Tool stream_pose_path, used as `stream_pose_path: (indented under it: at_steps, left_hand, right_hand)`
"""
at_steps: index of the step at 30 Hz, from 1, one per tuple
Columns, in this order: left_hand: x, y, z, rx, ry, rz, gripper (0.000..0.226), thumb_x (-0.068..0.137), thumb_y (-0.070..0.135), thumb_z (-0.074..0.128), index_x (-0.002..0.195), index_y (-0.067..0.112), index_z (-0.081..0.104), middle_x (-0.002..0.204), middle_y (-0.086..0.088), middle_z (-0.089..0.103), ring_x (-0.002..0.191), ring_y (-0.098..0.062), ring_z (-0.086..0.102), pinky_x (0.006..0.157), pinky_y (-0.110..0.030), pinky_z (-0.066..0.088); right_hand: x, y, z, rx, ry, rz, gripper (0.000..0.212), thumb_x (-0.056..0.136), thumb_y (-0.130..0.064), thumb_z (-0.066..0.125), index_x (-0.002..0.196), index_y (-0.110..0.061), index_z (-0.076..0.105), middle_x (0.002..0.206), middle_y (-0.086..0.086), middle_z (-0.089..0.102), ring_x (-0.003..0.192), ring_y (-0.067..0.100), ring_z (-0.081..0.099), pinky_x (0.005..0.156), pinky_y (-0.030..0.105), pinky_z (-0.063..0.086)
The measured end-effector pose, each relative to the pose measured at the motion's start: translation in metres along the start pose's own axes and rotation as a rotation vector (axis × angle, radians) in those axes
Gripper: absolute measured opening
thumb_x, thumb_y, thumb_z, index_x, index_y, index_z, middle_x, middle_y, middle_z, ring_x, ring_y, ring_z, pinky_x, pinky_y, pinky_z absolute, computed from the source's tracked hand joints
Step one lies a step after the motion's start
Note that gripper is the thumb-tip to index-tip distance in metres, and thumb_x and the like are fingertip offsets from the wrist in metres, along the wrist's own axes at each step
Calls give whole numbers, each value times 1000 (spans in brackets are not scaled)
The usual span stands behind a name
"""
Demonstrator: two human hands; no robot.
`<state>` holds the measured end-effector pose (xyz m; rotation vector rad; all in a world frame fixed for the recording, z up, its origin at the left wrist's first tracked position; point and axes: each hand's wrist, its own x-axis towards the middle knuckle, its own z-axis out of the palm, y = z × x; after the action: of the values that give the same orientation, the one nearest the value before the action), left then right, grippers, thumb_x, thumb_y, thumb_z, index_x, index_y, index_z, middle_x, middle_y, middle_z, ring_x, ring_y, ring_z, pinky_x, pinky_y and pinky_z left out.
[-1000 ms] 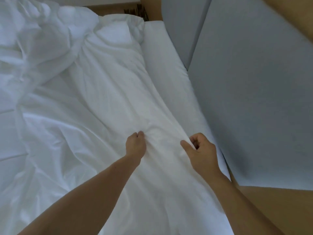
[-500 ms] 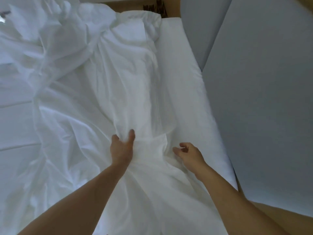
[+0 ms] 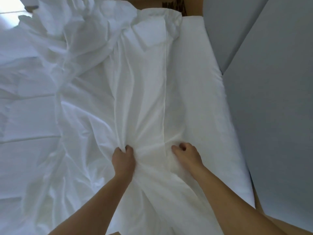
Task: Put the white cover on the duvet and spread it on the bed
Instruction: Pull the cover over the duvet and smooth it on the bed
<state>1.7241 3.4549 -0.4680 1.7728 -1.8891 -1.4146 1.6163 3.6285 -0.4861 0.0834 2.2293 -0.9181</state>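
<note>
Left hand (image 3: 122, 161) clenches white cover (image 3: 140, 99) fold; right hand (image 3: 186, 156) curled, apparently pinching it.

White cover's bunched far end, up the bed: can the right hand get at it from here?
Probably not without leaning in. Nothing blocks the way, but the right hand grips the white cover at the near end, arm outstretched; the bunched end lies well beyond it.

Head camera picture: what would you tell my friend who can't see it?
A person's left hand and right hand grip a crumpled white cover lying on a bed. Grey panels stand along the bed's right side.
</note>
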Motion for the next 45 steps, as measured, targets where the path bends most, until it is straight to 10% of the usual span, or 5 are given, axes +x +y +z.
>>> stream_pose_path:
  at_steps: [10,17,23,32,45]
  left_hand:
    - [29,-11,-6,871,-307,579,91,90,25,61,156,40,0,113,0,35,75,-22,59,65,-31,49]
    - [40,9,3,566,-282,439,78,98,37,52,158,27,3,134,-6,53,114,-28,59,96,-38,45]
    - [45,20,41,1073,-362,592,89,90,54,56,154,10,15,157,-12,23,140,-34,27,110,-45,33]
    - [82,9,50,1672,-479,615,66,86,51,55,139,14,41,140,-8,52,131,-32,45,112,-47,26]
    - [40,144,137,164,-482,-36,73,91,65,51,136,8,43,120,-7,56,100,-26,58,72,-31,43]
  right_hand:
    - [13,-32,40,-237,-44,10,116,58,-77,73,147,-15,31,144,7,45,129,29,49,101,42,45]
    - [22,-19,9,-232,232,92,36,93,-29,58,120,-5,57,120,16,65,108,33,63,82,32,47]
    - [27,-9,-118,-36,628,-82,24,91,-11,60,106,7,63,106,30,66,99,43,63,78,40,46]
    - [85,32,-122,-389,388,98,31,89,-19,57,115,-2,61,115,24,66,105,39,64,83,36,50]
    - [2,38,-20,-448,396,-928,42,59,-19,70,92,-17,44,66,1,55,54,21,58,43,25,41]
